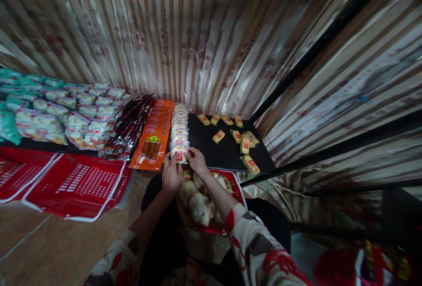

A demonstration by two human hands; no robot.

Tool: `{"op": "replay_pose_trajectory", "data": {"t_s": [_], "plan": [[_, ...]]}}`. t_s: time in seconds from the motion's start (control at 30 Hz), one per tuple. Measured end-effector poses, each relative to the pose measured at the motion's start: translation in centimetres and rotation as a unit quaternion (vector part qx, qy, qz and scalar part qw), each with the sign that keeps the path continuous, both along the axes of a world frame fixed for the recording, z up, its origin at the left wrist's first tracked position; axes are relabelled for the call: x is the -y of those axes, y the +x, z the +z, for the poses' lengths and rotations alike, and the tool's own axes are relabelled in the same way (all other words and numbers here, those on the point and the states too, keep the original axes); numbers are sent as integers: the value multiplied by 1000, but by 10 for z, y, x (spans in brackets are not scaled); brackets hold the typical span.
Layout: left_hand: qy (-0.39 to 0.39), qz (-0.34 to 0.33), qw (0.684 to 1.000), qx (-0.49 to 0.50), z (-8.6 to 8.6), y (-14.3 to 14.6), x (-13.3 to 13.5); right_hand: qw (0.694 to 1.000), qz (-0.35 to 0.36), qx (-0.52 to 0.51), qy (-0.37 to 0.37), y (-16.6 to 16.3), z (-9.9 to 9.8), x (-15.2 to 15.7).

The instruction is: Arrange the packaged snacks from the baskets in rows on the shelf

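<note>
Both hands meet at the near end of a row of small white snack packets [180, 128] laid on a black shelf [224, 152]. My left hand [171, 172] and my right hand [197, 161] pinch the nearest white packet [180, 154] between their fingers. Just below my hands a red-rimmed basket [238, 189] in my lap holds several more pale wrapped packets [199, 202].
Orange snack packs [154, 134] and dark red-black packs [132, 123] lie left of the row. Small yellow packets [244, 143] are scattered on the shelf's right. White and green bags [59, 114] fill the far left. Red printed sheets [75, 185] lie on the floor. Striped curtains hang behind.
</note>
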State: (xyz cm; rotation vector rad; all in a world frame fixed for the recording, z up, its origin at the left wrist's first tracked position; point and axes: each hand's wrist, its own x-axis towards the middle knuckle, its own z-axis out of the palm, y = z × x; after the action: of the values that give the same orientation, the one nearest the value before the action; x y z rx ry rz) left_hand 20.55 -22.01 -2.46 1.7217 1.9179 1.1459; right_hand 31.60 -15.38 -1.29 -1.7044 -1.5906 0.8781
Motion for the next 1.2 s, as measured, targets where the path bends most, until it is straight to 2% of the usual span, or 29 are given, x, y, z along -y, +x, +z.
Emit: {"op": "replay_pose_trajectory", "data": {"t_s": [0.23, 0.47, 0.7, 0.93, 1.03, 1.2], "plan": [[-11, -12, 999, -35, -9, 0, -11, 994, -11, 104, -23, -6, 4, -5], [-25, -20, 997, -64, -5, 2, -21, 997, -20, 73, -25, -9, 6, -8], [-37, -11, 996, -84, 1, -1, -32, 996, -28, 85, 4, -14, -3, -16], [-22, -11, 996, -90, -6, 0, -32, 993, -35, 106, 28, -20, -7, -17], [-15, -5, 995, -94, -8, 2, -29, 996, -35, 78, 37, -18, -11, -16], [2, -16, 997, -81, -6, 1, -22, 995, -68, -48, 58, -7, -21, -5]]}}
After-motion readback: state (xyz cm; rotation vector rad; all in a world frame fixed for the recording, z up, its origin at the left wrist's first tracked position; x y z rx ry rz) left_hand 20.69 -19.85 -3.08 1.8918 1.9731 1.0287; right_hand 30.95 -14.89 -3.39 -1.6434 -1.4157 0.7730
